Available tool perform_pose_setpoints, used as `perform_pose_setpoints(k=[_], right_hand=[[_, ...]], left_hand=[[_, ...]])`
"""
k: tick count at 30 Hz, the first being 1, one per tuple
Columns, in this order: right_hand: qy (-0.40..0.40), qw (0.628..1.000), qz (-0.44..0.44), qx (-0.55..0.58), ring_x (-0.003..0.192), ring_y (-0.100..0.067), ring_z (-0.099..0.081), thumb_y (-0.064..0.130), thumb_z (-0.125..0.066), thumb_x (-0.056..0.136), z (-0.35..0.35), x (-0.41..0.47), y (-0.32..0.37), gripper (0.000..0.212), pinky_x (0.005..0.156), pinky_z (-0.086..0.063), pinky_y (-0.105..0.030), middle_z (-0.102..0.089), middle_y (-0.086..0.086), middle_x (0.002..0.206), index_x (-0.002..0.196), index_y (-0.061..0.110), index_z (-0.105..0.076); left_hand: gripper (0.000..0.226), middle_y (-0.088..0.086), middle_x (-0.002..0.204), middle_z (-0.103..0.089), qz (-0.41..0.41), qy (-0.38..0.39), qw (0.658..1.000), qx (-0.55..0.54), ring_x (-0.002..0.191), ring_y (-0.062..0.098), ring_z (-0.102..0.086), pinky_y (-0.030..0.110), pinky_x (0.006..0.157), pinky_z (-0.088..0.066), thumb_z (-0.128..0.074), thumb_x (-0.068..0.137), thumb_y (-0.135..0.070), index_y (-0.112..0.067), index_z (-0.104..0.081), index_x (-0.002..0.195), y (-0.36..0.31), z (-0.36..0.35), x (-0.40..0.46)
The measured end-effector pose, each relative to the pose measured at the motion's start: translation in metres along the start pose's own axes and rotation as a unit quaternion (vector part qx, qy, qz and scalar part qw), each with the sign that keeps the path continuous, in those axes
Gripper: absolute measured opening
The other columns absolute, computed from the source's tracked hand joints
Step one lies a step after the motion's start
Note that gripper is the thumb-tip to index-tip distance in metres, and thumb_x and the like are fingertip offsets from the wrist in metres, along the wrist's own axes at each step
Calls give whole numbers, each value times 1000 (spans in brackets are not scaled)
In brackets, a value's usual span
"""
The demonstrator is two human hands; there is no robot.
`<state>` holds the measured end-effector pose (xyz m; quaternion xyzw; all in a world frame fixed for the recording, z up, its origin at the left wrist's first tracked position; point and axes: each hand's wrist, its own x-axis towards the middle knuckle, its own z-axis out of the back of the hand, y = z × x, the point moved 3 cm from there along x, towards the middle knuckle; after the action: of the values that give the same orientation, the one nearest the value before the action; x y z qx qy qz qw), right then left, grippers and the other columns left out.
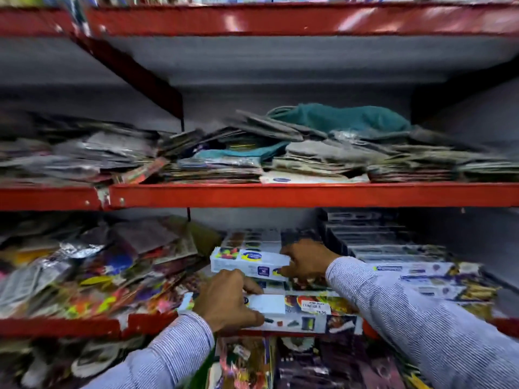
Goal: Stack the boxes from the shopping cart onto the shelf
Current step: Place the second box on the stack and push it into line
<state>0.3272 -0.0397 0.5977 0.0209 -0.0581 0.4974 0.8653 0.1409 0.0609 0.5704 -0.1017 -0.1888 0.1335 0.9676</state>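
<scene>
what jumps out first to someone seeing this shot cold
Two hands in striped sleeves work at the red shelf: the left hand rests on a colourful box at the front edge, the right hand grips a white box just behind. Above, a teal cloth tops messy stacks of packets.

The red shelf [280, 193] carries flat packets [84, 153] above; its lower level holds boxes [295, 313] beside loose packets [84, 276].

Two bare hands, long striped sleeves

Left hand [227, 300] and right hand [304, 261] bare — both sleeves pale blue-white, finely pinstriped, reaching the wrists.
</scene>
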Motion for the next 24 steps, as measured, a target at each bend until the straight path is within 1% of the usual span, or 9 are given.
perform_pose_setpoints(k=[4,7,8,9,11,13,17,21,24], right_hand=[[42,998,-18,33,123,-27,-57,49,-60,89,-18,22,-5,60,103,-47,-37,-60,-9,138,140,21,-47],[53,997,-18,46,125,-29,-55,44,-62,90,-25,34,-7,60,103,-47,-39,-56,-11,141,142,19,-43],[54,997,-19,41,124,-30,-55,43,-62,90,-27,37,-8,60,103,-46,-39,-55,-12,140,141,18,-44],[53,998,-19,36,125,-31,-54,43,-63,89,-30,40,-8,59,103,-46,-39,-54,-13,140,140,18,-45],[45,998,-22,30,125,-32,-52,41,-66,88,-33,44,-10,58,104,-46,-41,-53,-13,139,138,18,-47],[32,999,-21,25,124,-31,-52,40,-68,85,-36,46,-13,57,103,-46,-41,-53,-12,137,135,19,-50],[9,1000,-12,18,122,-29,-56,37,-71,83,-37,47,-19,59,101,-49,-40,-57,-9,136,135,19,-53],[-51,999,5,-3,110,-26,-63,36,-76,79,-34,46,-23,55,91,-53,-37,-66,-4,125,130,23,-60],[-29,999,22,1,115,-30,-62,34,-70,86,-36,45,-29,51,95,-52,-40,-66,-9,126,132,16,-58]], left_hand=[[54,-24,103,-75,0,0,1000,-13,80,-1,-67,-2,44,-24,-79,52,-53,-42,-75,104,2,2,14],[54,-24,100,-76,-6,0,1000,-11,59,-6,-57,-1,38,-22,-78,51,-54,-45,-74,105,4,1,23],[54,-23,99,-76,-8,0,1000,-9,55,-8,-53,-2,39,-25,-78,51,-54,-46,-74,104,5,0,26],[55,-23,100,-76,-12,-2,1000,-7,59,-8,-56,-2,46,-31,-78,50,-54,-45,-74,105,8,-3,28],[59,-23,108,-74,-8,-8,1000,-9,84,-1,-66,14,69,-51,-79,50,-54,-44,-73,107,12,-9,33],[60,-23,111,-73,1,-15,1000,-13,96,6,-66,23,80,-53,-79,49,-54,-44,-72,108,14,-14,34],[59,-23,109,-73,2,-21,1000,-24,95,4,-66,20,73,-47,-79,48,-53,-45,-72,107,20,-20,37],[59,-23,108,-74,1,-21,999,-25,90,3,-66,18,66,-41,-79,48,-52,-44,-73,106,21,-23,39],[58,-23,108,-74,-5,-20,1000,-20,91,3,-67,17,68,-43,-79,49,-52,-43,-73,106,20,-25,44]])
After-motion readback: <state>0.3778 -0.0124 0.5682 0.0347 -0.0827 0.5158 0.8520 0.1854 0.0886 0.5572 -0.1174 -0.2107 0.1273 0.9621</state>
